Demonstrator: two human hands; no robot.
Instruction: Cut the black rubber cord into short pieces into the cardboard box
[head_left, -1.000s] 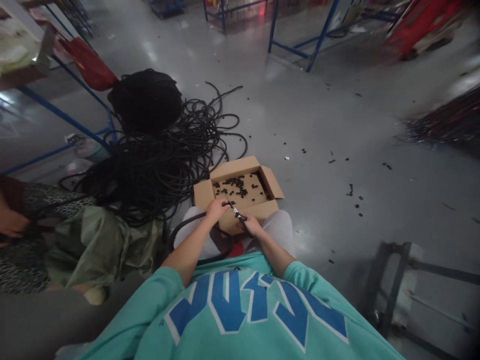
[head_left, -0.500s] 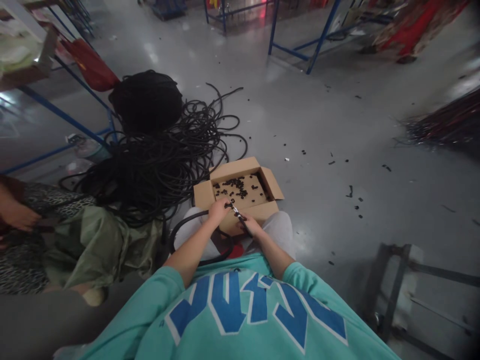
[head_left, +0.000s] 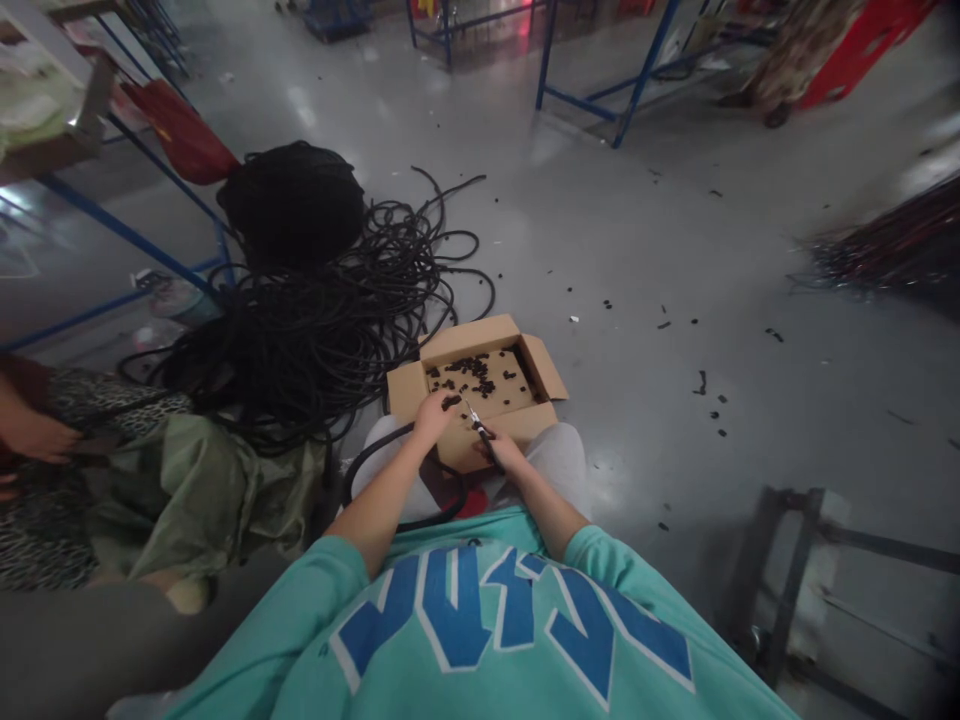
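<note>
Over the near part of an open cardboard box [head_left: 499, 422], my left hand [head_left: 430, 420] is closed on a black tube [head_left: 379, 440]. The end of the tube pokes out past my fingers, and the rest loops back over my lap. My right hand [head_left: 504, 452] grips black-handled cutters [head_left: 480, 428]. Their silvery blades point up and left, a small gap away from the tube's end. Many short black pieces [head_left: 480, 375] lie scattered on the box floor.
A tangled heap of black tubing [head_left: 300, 340] and a large coil [head_left: 296, 205] lie at left. A seated person with a green cloth [head_left: 202, 490] is beside me. Scraps [head_left: 701, 382] dot the floor at right. A metal frame [head_left: 795, 580] stands lower right.
My left hand has drawn slightly left with the tube, so its end now sits apart from the cutter blades. In the background, a red cart has shifted right.
</note>
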